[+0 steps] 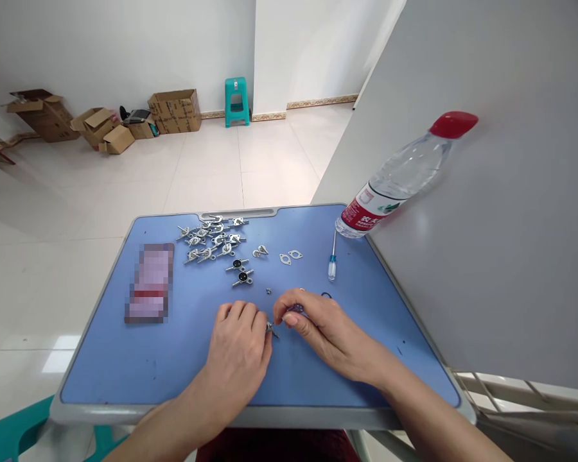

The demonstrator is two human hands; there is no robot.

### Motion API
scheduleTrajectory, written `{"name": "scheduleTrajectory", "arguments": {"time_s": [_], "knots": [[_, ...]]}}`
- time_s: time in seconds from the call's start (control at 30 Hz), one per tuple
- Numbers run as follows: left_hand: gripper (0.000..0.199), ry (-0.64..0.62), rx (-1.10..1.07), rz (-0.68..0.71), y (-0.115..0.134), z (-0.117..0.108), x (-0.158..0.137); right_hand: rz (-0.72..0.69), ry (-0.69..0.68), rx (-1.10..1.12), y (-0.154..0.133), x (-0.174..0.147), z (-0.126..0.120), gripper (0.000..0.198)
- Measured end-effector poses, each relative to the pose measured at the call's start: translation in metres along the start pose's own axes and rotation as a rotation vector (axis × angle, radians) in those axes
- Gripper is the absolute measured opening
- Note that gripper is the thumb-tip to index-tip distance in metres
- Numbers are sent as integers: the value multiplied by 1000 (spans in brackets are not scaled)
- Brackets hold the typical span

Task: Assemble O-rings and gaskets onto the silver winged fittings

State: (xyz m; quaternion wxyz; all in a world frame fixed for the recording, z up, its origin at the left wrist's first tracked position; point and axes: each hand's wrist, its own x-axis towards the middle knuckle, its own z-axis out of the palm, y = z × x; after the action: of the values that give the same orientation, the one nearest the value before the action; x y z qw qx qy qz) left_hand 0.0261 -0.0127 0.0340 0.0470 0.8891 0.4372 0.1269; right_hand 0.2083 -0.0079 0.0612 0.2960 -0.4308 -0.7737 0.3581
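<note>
My left hand (241, 340) is closed over a small metal valve (270, 328) on the table, and only its end shows past the fingers. Close beside it on the right, my right hand (325, 327) has thumb and fingers curled together near that end. Something small and dark shows between the right fingers, too hidden to name. Just beyond the hands lies a tiny metal screw (268, 291). Two valves with black round faces (243, 277) rest farther off. Part of a black ring (326, 295) shows behind the right hand.
A pile of metal valves (212, 239) lies at the back left, near a blurred purple packet (149, 282). Two flat plates (285, 259), small metal pieces (260, 251) and a screwdriver (332, 266) lie toward the back. A bottle (380, 192) stands at the right by a grey panel.
</note>
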Motion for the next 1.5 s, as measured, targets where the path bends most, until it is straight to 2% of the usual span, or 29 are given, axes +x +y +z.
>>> {"name": "scheduleTrajectory", "arguments": {"time_s": [0.2, 0.7, 1.07, 1.3, 1.4, 1.5], "knots": [[16, -4, 0, 14, -1, 2, -1, -37, -22, 3, 0, 1, 2, 35], [13, -112, -116, -79, -2, -2, 4, -121, -64, -25, 3, 1, 6, 36], [17, -61, -75, -67, -4, 2, 2, -368, 47, -295, 9, 4, 16, 31], [12, -81, -114, -82, -4, 1, 2, -301, -31, -187, 4, 2, 10, 37], [12, -73, -104, -82, -5, 2, 2, -366, 62, -194, 7, 3, 12, 29], [14, -84, -75, -73, -5, 2, 2, -475, 177, -292, 10, 3, 17, 23]]}}
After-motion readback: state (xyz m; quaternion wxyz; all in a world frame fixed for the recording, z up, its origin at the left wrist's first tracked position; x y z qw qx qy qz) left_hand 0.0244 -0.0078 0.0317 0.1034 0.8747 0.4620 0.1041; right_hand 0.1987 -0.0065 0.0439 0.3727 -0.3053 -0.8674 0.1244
